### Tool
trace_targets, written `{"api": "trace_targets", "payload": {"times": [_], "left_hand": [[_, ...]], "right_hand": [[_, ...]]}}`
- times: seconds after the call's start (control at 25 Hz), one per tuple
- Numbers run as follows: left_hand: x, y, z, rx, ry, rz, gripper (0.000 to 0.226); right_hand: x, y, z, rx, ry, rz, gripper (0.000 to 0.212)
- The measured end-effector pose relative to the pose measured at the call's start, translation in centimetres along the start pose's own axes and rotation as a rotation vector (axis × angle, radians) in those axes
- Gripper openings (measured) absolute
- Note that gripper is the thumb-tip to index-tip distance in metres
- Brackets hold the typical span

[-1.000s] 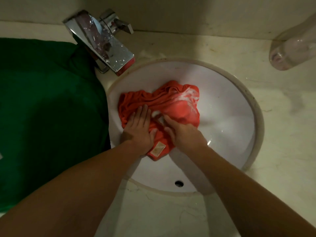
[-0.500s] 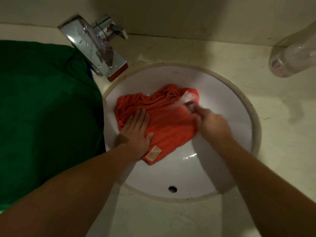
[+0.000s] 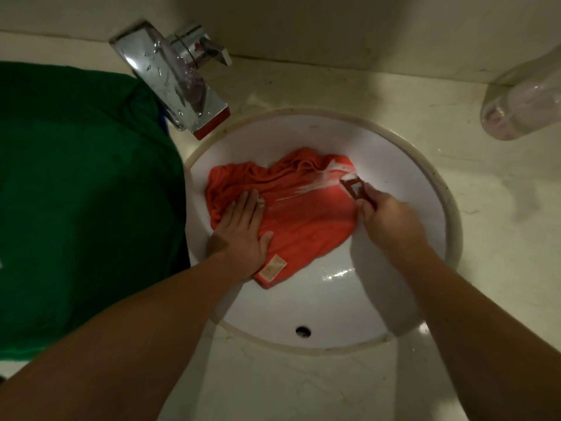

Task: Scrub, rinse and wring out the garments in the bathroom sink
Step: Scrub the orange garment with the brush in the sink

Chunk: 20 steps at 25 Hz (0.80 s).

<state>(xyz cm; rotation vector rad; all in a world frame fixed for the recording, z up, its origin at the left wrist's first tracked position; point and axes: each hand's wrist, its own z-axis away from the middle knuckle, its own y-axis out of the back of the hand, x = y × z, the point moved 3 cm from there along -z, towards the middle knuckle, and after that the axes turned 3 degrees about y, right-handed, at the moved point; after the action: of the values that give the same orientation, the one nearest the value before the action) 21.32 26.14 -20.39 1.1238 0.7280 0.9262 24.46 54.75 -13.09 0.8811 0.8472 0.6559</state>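
Note:
An orange-red garment (image 3: pixel 306 217) lies spread in the white round sink (image 3: pixel 394 165), streaked with white suds near its upper right edge. A beige label (image 3: pixel 273 268) shows at its lower corner. My left hand (image 3: pixel 243 232) presses flat on the garment's left side, fingers straight. My right hand (image 3: pixel 388 217) grips a small dark scrubbing tool (image 3: pixel 353 187) at the garment's right edge, beside the suds.
A chrome faucet (image 3: pixel 179 77) juts over the sink's upper left rim. A green garment (image 3: pixel 79 192) covers the counter at left. A clear bottle (image 3: pixel 522 107) lies at the upper right. The overflow hole (image 3: pixel 303 331) sits at the sink's near wall.
My right hand moved from the garment's middle out to its upper right edge, leaving streaks of suds. My left hand stayed flat on the cloth.

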Motion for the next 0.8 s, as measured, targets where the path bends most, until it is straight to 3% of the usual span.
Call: {"api": "trace_targets", "payload": {"times": [0.08,0.16,0.24,0.4,0.48,0.6,0.68,0.8], "left_hand": [[0.1,0.0,0.1,-0.003,0.012,0.009,0.078],[0.1,0.1,0.1,-0.012,0.015,0.015,0.078],[0.2,0.1,0.0,-0.009,0.006,0.045,0.077],[1.1,0.0,0.4,-0.009,0.009,0.07,0.078],[1.8,0.3,0.8,-0.035,-0.003,0.033,0.081],[1.3,0.5,1.2,-0.086,-0.044,-0.015,0.085],[0.9,0.6,1.5,-0.08,-0.086,-0.041,0.086],[1.0,0.6,1.7,-0.118,-0.186,-0.08,0.079]], "right_hand": [[-1.5,-0.6,1.0,-0.006,0.071,0.004,0.046],[-5.0,-3.5,4.1,-0.153,0.284,0.03,0.047],[-5.1,-4.7,6.3,-0.284,0.361,0.098,0.047],[-0.3,-0.6,2.7,-0.04,-0.011,0.064,0.044],[-1.7,-0.7,2.1,0.016,-0.054,0.017,0.046],[-7.5,-5.1,3.8,-0.118,0.332,-0.037,0.046],[-7.0,-5.4,4.0,-0.212,0.43,0.056,0.048],[-1.0,-0.9,0.3,-0.089,0.121,0.122,0.044]]}}
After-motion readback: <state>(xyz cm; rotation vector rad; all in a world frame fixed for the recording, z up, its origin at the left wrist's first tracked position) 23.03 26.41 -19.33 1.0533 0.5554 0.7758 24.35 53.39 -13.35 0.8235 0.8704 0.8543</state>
